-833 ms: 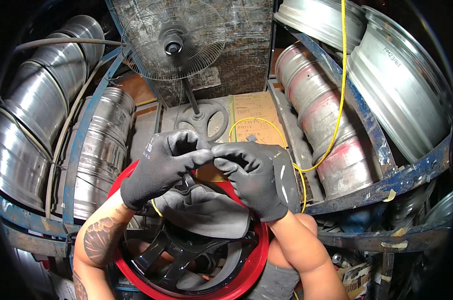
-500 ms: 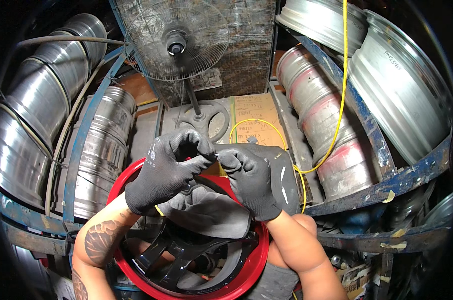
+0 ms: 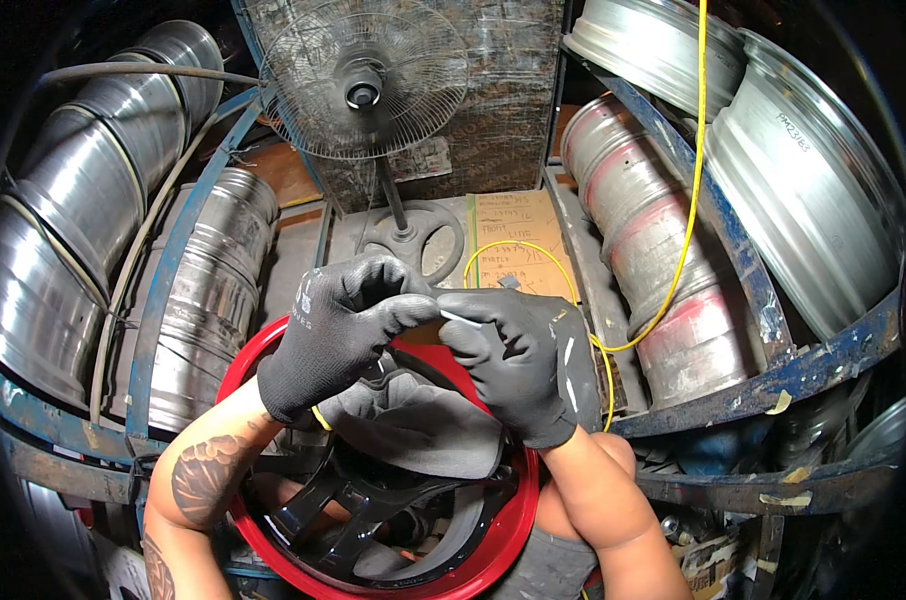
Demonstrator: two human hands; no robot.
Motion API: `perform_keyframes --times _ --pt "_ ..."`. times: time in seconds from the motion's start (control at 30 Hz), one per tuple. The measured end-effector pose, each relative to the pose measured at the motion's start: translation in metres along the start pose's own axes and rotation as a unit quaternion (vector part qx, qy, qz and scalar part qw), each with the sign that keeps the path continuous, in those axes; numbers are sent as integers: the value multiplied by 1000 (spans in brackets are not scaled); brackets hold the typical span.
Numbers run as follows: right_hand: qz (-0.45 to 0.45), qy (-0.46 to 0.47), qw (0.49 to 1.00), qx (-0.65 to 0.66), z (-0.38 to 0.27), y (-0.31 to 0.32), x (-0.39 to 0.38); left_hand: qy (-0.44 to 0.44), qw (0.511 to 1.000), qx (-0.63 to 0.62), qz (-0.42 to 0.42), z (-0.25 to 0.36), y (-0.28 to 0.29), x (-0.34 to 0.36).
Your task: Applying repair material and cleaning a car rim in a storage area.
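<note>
My left hand (image 3: 348, 330) and my right hand (image 3: 508, 360), both in dark grey gloves, meet at their fingertips over a wheel with a red rim (image 3: 503, 560) and glossy black spokes (image 3: 343, 515). A thin, short white piece (image 3: 463, 318) shows in my right hand's pinch, touching or beside my left fingertips. My left fingers are curled; whether they grip the piece too is unclear. A crumpled grey cloth (image 3: 418, 425) lies on the wheel below my hands.
Bare metal rims (image 3: 68, 240) are stacked in blue racks (image 3: 173, 250) on both sides, with larger silver rims (image 3: 793, 180) at upper right. A fan (image 3: 358, 80) stands ahead. A yellow hose (image 3: 673, 300) loops over cardboard (image 3: 518, 220). A bare knee shows behind my right forearm.
My right fingers have shifted and opened slightly, bringing the white piece into sight. My left hand has moved slightly right, staying close to the right. The whole view has shifted slightly.
</note>
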State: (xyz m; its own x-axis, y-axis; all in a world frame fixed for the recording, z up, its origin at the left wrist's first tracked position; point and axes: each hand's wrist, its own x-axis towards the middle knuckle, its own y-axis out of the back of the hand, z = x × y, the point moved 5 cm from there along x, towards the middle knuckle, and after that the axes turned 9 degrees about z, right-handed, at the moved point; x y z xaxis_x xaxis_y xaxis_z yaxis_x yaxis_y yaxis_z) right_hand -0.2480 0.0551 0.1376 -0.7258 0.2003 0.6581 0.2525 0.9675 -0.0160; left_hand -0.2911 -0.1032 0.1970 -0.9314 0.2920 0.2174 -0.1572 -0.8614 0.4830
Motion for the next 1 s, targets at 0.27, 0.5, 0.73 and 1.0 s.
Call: perform_keyframes --times 0.27,0.5,0.73,1.0 --pt "-21 -232 963 137 25 -5 -14 -44 998 -47 -7 -2 -5 -4" --pt "12 -229 956 185 9 -1 -11 29 992 -122 -31 0 -5 -3" --pt "-8 -265 950 167 13 -6 -11 -1 997 -61 -47 9 0 -4" --pt "18 -221 973 58 12 -1 -9 69 978 -193 -42 6 -11 -11"
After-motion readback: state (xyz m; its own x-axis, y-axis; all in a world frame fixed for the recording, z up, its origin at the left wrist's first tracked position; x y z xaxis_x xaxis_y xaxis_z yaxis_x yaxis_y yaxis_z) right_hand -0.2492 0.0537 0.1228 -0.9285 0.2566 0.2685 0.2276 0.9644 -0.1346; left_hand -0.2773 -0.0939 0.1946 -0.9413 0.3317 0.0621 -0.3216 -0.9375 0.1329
